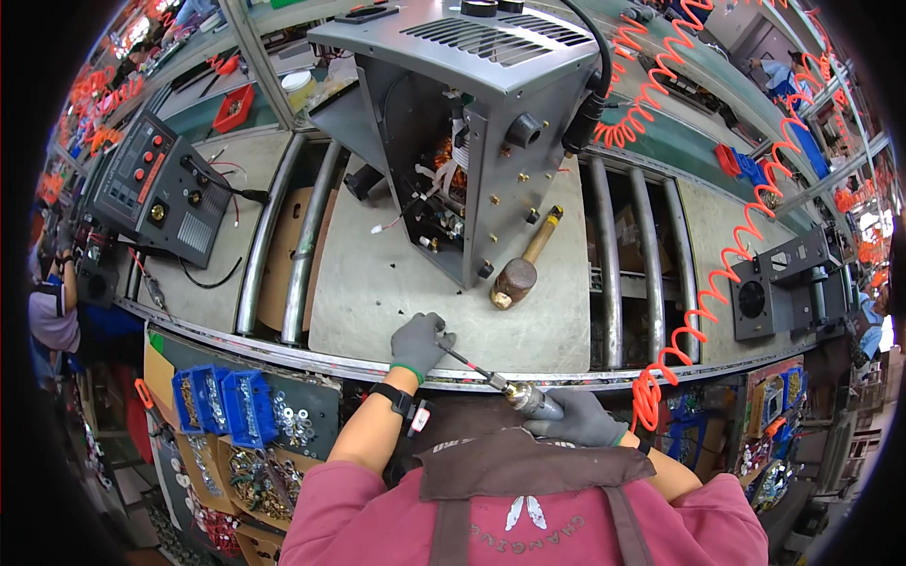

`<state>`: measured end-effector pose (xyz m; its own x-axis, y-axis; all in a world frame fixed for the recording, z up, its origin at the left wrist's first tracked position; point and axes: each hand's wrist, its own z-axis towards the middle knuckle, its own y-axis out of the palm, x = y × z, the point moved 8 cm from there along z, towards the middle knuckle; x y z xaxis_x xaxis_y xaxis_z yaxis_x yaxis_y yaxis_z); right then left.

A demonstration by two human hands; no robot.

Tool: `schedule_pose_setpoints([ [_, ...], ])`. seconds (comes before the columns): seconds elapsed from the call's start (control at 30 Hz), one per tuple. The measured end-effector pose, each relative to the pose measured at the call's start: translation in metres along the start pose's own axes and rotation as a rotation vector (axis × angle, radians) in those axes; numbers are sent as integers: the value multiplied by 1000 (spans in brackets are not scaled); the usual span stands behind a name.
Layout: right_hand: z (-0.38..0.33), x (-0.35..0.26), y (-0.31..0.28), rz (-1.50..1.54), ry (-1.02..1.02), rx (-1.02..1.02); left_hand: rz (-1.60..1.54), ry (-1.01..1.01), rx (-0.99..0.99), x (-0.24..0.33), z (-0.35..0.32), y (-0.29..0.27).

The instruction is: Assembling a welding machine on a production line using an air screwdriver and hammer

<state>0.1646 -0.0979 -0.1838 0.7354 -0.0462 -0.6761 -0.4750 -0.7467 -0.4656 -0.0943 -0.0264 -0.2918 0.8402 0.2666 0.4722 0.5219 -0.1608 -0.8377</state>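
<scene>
My right hand (587, 420), in a grey glove, is wrapped around the body of a pneumatic screwdriver (530, 400), held level near the table's front edge. Its long thin bit points left to my left hand (418, 343), also gloved in grey. The left fingers are closed at the bit's tip; whatever they pinch is too small to make out. Beyond my hands stands a grey metal machine cabinet (514, 179), its open side showing wires and a copper coil. To the cabinet's right a mallet (515, 281) with a wooden handle lies on the metal plate (377, 325).
Rollers (314, 241) flank the plate. A control unit (156, 193) stands left, another grey housing (788, 283) right. Blue bins (247, 407) of screws and washers sit lower left. A coiled orange air hose (703, 307) hangs at right. Other people work at the far sides.
</scene>
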Motion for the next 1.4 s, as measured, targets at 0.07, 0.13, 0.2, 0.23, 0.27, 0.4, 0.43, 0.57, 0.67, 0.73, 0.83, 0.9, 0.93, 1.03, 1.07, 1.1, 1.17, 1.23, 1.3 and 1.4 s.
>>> schedule_pose_setpoints([
  [0.07, 0, 0, -4, 48, 4, 22, -22, 16, 10, 11, 11, -5],
  [0.13, -1, -2, -7, -31, 43, 17, -111, 44, 134, 26, 27, -18],
  [0.2, -4, 5, -4, -28, 22, 57, -103, 58, 198, 26, 46, -13],
  [0.23, -6, 8, -4, -11, -6, 68, -100, 36, 158, 23, 56, -1],
  [0.27, -6, 10, -5, 6, -36, 79, -95, 13, 119, 20, 64, 10],
  [0.4, -6, 8, -12, -8, -47, -18, 13, -1, 2, 18, 75, 16],
  [0.43, -6, 4, -21, -10, -58, 0, 49, 27, -17, 19, 74, 10],
  [0.57, -10, 7, -49, -108, -27, 5, -877, -179, -23, 1, 32, -9],
  [0.67, -7, 6, -73, -183, -37, 52, -1240, -215, -106, 63, -28, -75],
  [0.73, -6, -6, -89, -150, -76, 59, -1274, -165, -55, 84, -44, -101],
  [0.83, 1, -23, -105, -225, -252, 31, -1353, -120, 61, 95, -49, -116],
  [0.9, 0, -32, -115, -233, -278, 20, -1371, -107, 158, 101, -56, -128],
  [0.93, -3, -36, -118, -238, -290, 11, -1369, -97, 171, 105, -60, -133],
  [1.03, -6, -39, -130, -236, -310, -10, -1276, -45, 258, 114, -64, -146],
  [1.07, -6, -38, -134, -238, -321, -12, -1292, -40, 260, 118, -64, -146],
  [1.1, -7, -37, -136, -215, -328, -26, -1307, -32, 261, 122, -64, -147],
  [1.17, -7, -33, -141, -166, -376, -18, -1339, -24, 234, 125, -65, -147],
  [1.23, -9, -33, -145, -155, -396, -35, -1378, -24, 228, 129, -68, -144],
  [1.3, -12, -34, -149, -142, -409, -55, -1371, -24, 238, 136, -70, -150],
  [1.4, -16, -37, -158, -207, -425, -52, -1358, -14, 259, 146, -76, -158],
])
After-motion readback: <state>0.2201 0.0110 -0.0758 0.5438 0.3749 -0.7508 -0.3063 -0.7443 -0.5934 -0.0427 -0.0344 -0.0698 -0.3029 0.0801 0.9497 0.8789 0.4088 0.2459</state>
